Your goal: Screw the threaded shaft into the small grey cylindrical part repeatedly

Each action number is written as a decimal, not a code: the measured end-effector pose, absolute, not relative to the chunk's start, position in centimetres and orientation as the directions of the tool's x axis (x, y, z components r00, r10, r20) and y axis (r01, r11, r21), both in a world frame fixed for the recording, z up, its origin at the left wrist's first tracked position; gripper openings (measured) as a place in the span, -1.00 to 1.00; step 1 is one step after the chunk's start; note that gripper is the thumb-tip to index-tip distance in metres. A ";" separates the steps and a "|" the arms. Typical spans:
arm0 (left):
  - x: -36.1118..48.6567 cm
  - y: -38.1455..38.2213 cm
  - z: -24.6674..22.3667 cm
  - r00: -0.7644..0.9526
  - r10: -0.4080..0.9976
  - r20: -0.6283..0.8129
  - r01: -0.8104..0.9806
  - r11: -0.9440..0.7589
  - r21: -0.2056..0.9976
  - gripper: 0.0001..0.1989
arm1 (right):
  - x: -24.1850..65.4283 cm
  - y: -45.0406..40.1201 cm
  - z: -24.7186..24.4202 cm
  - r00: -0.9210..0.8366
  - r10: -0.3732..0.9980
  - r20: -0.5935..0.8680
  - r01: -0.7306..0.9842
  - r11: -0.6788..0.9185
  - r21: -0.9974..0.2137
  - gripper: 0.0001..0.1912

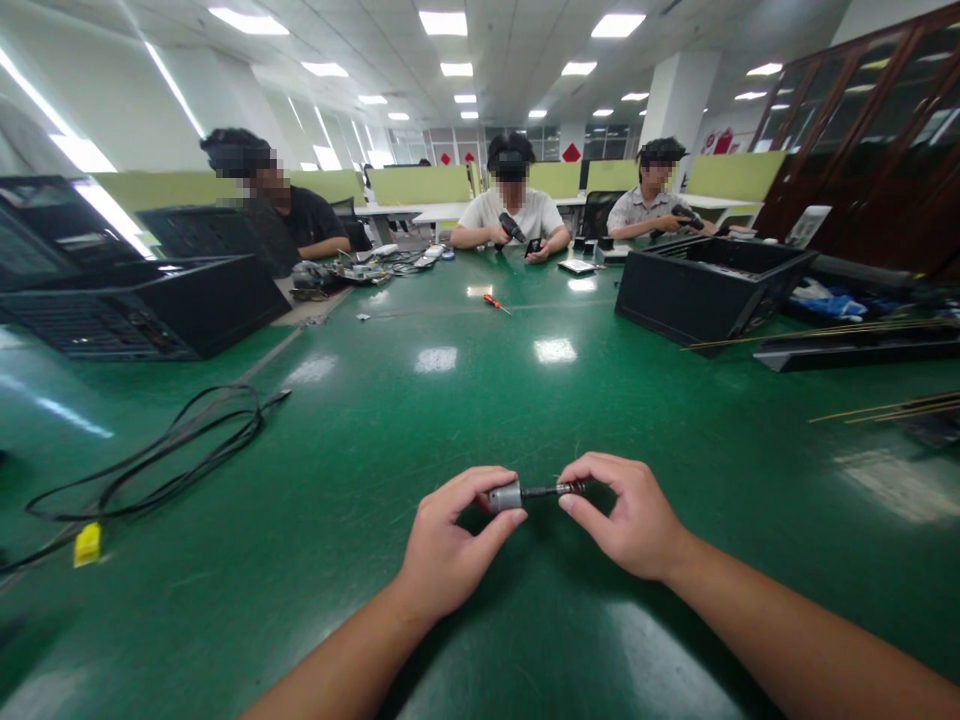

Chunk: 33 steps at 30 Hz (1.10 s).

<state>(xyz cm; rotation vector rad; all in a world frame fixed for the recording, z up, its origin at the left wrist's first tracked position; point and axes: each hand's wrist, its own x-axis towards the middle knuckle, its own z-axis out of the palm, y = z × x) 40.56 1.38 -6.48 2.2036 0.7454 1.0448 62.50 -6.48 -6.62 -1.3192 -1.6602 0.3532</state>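
Observation:
Just above the green table [360, 430], a small part with a grey metal cylinder [506, 497] and a thin dark shaft [538, 492] lies level between my two hands. My left hand [454, 540] pinches the grey cylinder between thumb and fingers. At the shaft's right end, which looks ringed or coiled, my right hand [634, 515] closes its thumb and fingertips. The middle of the shaft shows bare between the hands.
Black computer cases [165, 310] stand at the left, another [697, 290] at the right. Black cables [187, 440] with a yellow tag [87, 544] lie left. A red screwdriver [492, 301] lies farther back. Three people sit across the table, two holding power drills.

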 end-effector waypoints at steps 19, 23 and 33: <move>40.4 1.7 -6.5 0.521 0.711 0.472 0.238 -0.652 0.720 -0.76 | 62.6 -6.4 -6.8 0.058 0.864 0.500 0.598 0.371 -0.710 -0.93; 40.4 1.8 -6.6 0.521 0.709 0.475 0.237 -0.655 0.717 -0.76 | 62.6 -6.4 -6.8 0.058 0.865 0.498 0.603 0.367 -0.708 -0.92; 40.3 1.8 -6.8 0.530 0.714 0.457 0.236 -0.642 0.729 -0.76 | 62.6 -6.4 -6.7 0.063 0.861 0.505 0.602 0.371 -0.708 -0.93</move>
